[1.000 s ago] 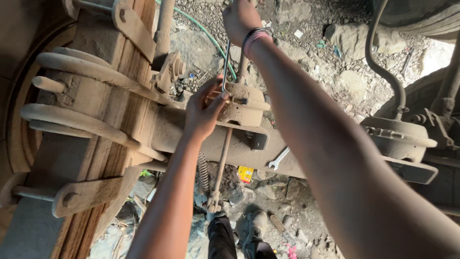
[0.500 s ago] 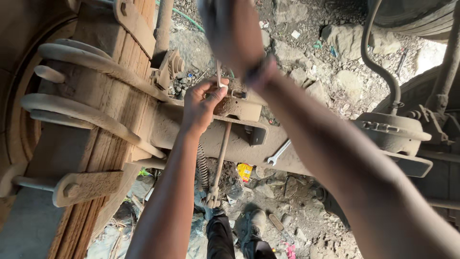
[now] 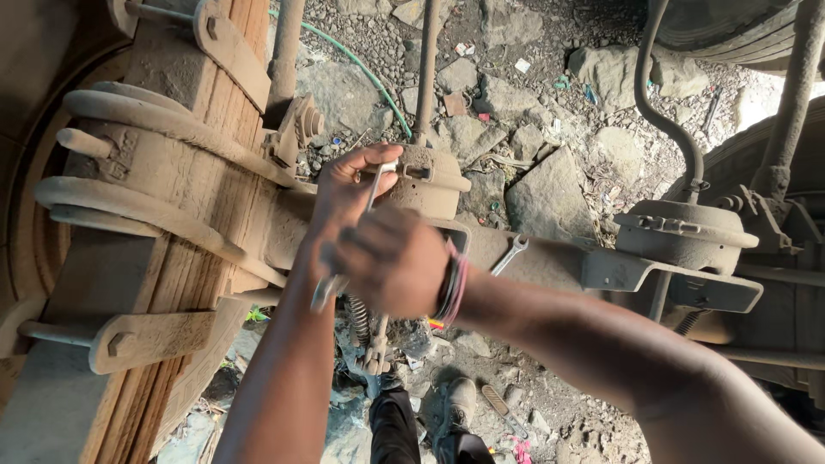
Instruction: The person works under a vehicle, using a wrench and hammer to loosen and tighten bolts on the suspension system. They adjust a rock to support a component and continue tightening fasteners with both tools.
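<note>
So, one spanner (image 3: pixel 357 232) sits on the fitting atop the dusty axle bracket (image 3: pixel 430 176); left hand (image 3: pixel 348 185) pinches its head to steady it, right hand (image 3: pixel 391 262) is clamped round the handle for leverage. Second spanner (image 3: pixel 510 255) lies loose on the axle (image 3: pixel 550 258). Two U-bolts (image 3: pixel 129 163) hug the leaf springs.

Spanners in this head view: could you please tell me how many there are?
2: one spanner held in both hands at the dusty bracket; a second spanner rests on the axle beam. Others may be hidden.
</note>
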